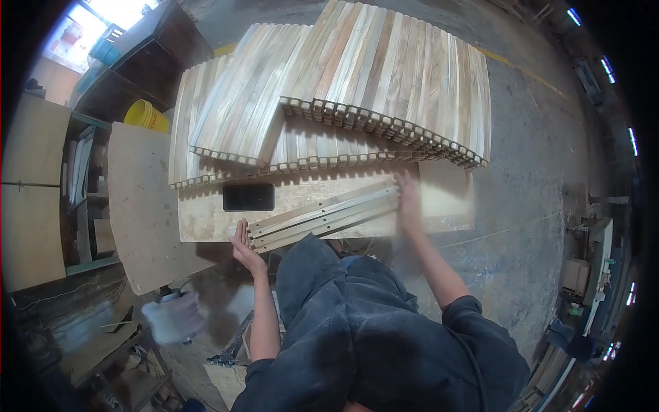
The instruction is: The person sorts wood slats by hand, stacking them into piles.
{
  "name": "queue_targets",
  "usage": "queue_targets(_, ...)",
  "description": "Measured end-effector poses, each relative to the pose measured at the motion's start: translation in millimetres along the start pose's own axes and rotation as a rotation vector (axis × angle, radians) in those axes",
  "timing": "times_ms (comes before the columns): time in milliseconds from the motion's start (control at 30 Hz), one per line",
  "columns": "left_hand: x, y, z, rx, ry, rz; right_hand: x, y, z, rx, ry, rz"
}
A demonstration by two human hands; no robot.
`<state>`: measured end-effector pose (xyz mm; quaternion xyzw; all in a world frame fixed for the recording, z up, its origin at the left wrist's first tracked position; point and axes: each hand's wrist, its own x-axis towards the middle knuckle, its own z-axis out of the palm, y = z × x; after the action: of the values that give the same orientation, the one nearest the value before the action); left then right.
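Observation:
A small bundle of wooden slats (324, 214) with dark drilled holes lies slanted in front of my body, its right end farther from me. At its left end, my left hand (246, 246) holds the slat ends between thumb and fingers. My right hand (409, 202), a little blurred, grips the opposite end. Beneath the slats is a pale wooden board (446, 206). Just beyond my left hand, a black phone (248, 197) rests on that board. Large stacks of slats (405, 69) rise behind, their notched ends facing me.
A brown tabletop (147, 213) extends to the left, with a yellow bucket (146, 115) beyond it. Cabinets (33, 185) and shelving stand at far left. Concrete floor (518, 137) spreads to the right, bordered by timber and equipment (587, 268).

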<state>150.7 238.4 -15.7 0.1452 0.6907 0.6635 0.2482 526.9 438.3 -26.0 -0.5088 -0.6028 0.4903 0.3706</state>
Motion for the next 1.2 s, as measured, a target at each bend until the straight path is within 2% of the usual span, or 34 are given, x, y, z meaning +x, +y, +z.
queue_targets(33,0.2,-0.4,-0.4,-0.007,-0.003,0.001,0.1,-2.8,-1.3,-0.025,0.001,-0.007)
queue_targets(133,0.7,-0.8,-1.8,-0.016,-0.01,0.002,3.4,-6.2,6.1,0.224,0.078,0.064)
queue_targets(333,0.0,0.8,-0.6,-0.011,-0.014,0.0,5.4,-11.0,6.9,0.281,0.111,0.1)
queue_targets(733,-0.1,0.2,-0.1,0.006,-0.012,0.002,5.8,-10.9,4.7,0.118,0.062,0.11)
queue_targets(900,0.2,-1.3,-0.5,-0.001,-0.019,0.017,5.0,-7.9,8.6,0.182,0.089,0.132)
queue_targets(1033,0.3,-0.8,1.3,-0.013,-0.006,0.029,4.6,-27.6,2.7,0.049,0.09,0.091)
queue_targets(1133,-7.0,7.9,5.4,0.377,-0.012,0.116,3.8,-34.5,4.7,0.14,0.12,0.095)
queue_targets(1167,-10.1,1.3,9.6,0.3,0.016,0.165,5.3,-29.2,4.5,0.196,0.141,0.085)
queue_targets(1200,-12.9,6.9,18.3,0.406,-0.066,0.286,6.9,-20.2,4.7,0.252,0.162,0.077)
